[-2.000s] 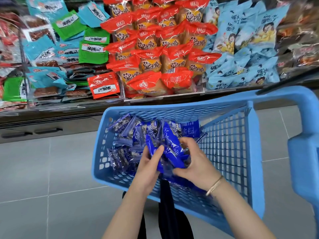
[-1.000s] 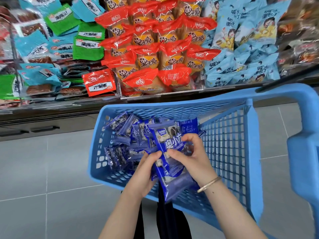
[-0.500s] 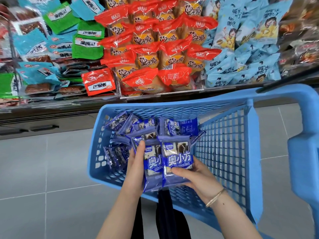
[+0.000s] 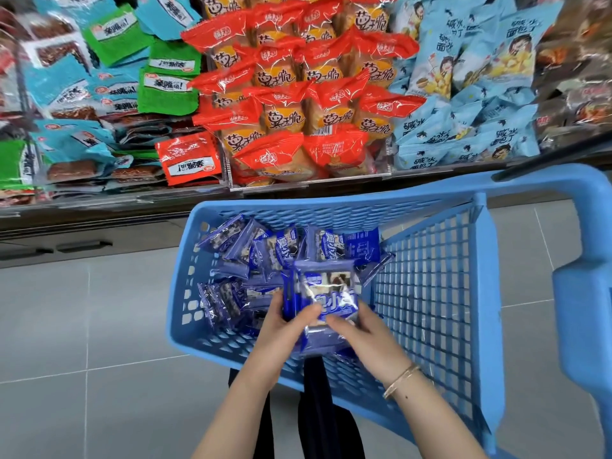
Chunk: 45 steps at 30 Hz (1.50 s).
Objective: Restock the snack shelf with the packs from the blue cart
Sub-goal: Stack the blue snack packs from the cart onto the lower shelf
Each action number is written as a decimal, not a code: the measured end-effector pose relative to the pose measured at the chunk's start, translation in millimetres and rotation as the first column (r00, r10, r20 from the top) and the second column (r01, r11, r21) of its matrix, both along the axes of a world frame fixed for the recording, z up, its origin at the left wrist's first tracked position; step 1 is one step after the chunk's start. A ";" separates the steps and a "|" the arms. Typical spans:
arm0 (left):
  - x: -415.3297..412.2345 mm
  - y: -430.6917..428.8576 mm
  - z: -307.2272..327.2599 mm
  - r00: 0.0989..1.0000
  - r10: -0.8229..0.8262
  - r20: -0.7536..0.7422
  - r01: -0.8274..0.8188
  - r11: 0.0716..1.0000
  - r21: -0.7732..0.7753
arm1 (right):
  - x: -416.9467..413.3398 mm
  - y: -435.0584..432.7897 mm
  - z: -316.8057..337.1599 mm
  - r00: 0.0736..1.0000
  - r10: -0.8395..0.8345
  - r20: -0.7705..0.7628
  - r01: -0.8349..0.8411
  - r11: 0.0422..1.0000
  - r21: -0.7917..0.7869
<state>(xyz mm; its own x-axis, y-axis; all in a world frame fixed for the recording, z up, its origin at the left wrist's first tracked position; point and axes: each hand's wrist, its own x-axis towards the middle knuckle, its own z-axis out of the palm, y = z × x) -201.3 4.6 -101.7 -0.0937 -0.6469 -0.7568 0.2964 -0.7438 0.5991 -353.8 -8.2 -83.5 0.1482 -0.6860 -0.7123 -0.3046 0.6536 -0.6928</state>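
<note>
A blue plastic cart point(image 4: 440, 293) stands in front of me, its basket holding several dark-blue snack packs point(image 4: 265, 250). Above the basket's near side I hold a small stack of these blue packs point(image 4: 326, 293) upright between both hands. My left hand point(image 4: 281, 329) grips the stack's left edge with the thumb on its front. My right hand point(image 4: 364, 336), with a thin bracelet on the wrist, grips the lower right. The snack shelf point(image 4: 298, 94) rises just beyond the cart.
The shelf is packed with red packs point(image 4: 308, 104) in the middle, light-blue bags point(image 4: 470, 94) to the right, green and teal packs point(image 4: 132, 77) to the left. The cart's handle point(image 4: 583, 293) is at right. Grey tiled floor point(image 4: 82, 326) lies to the left.
My hands gathered packs out of the pile, turned them face up, and squared two side-by-side packs into one stack, lifting it slightly. The cart has not moved.
</note>
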 end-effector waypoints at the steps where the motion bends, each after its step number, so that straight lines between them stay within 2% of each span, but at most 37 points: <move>1: 0.1 0.5 -1.0 1.000 -0.022 0.008 0.022 1.000 -0.014 | 3.6 2.5 -2.1 0.996 0.090 -0.021 -0.090 0.996 0.013; 4: 7.7 3.0 -5.0 1.000 0.025 0.004 -0.025 1.000 -0.011 | 9.4 6.2 -11.5 0.983 0.176 0.056 -0.178 0.983 0.038; 7: 27.4 7.0 -6.4 0.992 0.118 0.037 -0.118 0.993 0.018 | 1.4 -0.1 -20.3 0.985 0.039 0.167 -0.063 0.988 0.141; 8: 35.3 8.7 -6.6 0.986 0.159 0.044 -0.160 0.986 0.038 | -4.0 -2.3 -27.6 0.991 -0.039 0.129 0.017 0.986 0.164; 10: 50.6 12.4 -4.8 0.969 0.243 0.048 -0.246 0.967 0.068 | -17.9 -6.1 -45.0 0.992 -0.049 -0.112 0.063 0.991 0.119; 12: 66.1 15.6 -3.5 0.946 0.323 0.032 -0.324 0.944 0.066 | -31.7 -8.6 -66.1 0.930 0.092 -0.357 -0.038 0.987 0.158; 13: 73.1 17.6 -3.2 0.937 0.347 0.030 -0.348 0.935 0.060 | -36.5 -10.3 -75.6 0.886 0.175 -0.429 -0.089 0.973 0.212; 15: 83.0 21.8 -1.4 0.927 0.374 0.035 -0.376 0.926 0.046 | -42.6 -14.6 -93.6 0.794 0.340 -0.505 -0.216 0.933 0.289; 17: 88.5 26.2 -0.7 0.919 0.391 0.049 -0.393 0.919 0.037 | -44.4 -19.3 -110.9 0.660 0.521 -0.541 -0.404 0.853 0.330; 19: 90.9 31.4 -2.4 0.913 0.401 0.078 -0.404 0.915 0.023 | -41.4 -21.5 -125.5 0.550 0.625 -0.554 -0.506 0.777 0.374; 23: 91.7 32.9 -4.0 0.897 0.437 0.071 -0.439 0.899 0.009 | -41.2 -20.5 -141.5 0.414 0.669 -0.618 -0.599 0.711 0.368; 30: 78.1 30.2 19.5 0.849 0.526 0.041 -0.528 0.848 0.044 | -53.0 -13.4 -112.9 0.278 0.759 -0.589 -0.720 0.570 0.395; 33: 70.3 36.7 48.4 0.835 0.549 0.040 -0.550 0.835 0.022 | -49.9 -7.0 -87.3 0.247 0.741 -0.625 -0.741 0.560 0.371; 35: 67.9 43.2 71.1 0.816 0.577 0.045 -0.578 0.816 0.013 | -46.5 -2.3 -65.7 0.292 0.674 -0.678 -0.717 0.624 0.311; 37: 68.6 51.3 92.2 0.796 0.605 0.030 -0.605 0.796 0.009 | -42.0 1.1 -39.8 0.438 0.546 -0.714 -0.639 0.748 0.180; 38: 68.9 55.3 104.4 0.783 0.621 0.020 -0.621 0.783 0.009 | -40.3 2.2 -23.8 0.552 0.455 -0.699 -0.552 0.828 0.103; 40: 71.1 62.5 126.9 0.774 0.633 0.006 -0.633 0.774 -0.007 | -38.7 -1.5 7.3 0.782 0.222 -0.583 -0.289 0.957 -0.023; 41: 71.9 65.8 136.8 0.771 0.637 0.007 -0.637 0.771 -0.011 | -38.9 -4.8 22.1 0.861 0.114 -0.496 -0.161 0.985 -0.053; 43: 75.5 71.9 158.1 0.762 0.647 0.015 -0.646 0.762 -0.029 | -37.2 -8.5 53.7 0.936 -0.060 -0.348 0.037 0.997 -0.072; 45: 83.5 73.6 174.0 0.753 0.658 0.011 -0.657 0.752 -0.050 | -30.7 -13.0 83.6 0.968 -0.215 -0.133 0.212 0.977 -0.034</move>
<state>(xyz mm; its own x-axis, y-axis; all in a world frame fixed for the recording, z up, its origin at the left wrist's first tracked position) -117.9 78.2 72.3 0.3858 -0.5710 -0.7247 0.6873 -0.3461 0.6386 -384.5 -21.2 0.1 -0.0997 -0.7054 -0.7017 -0.2508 0.7003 -0.6684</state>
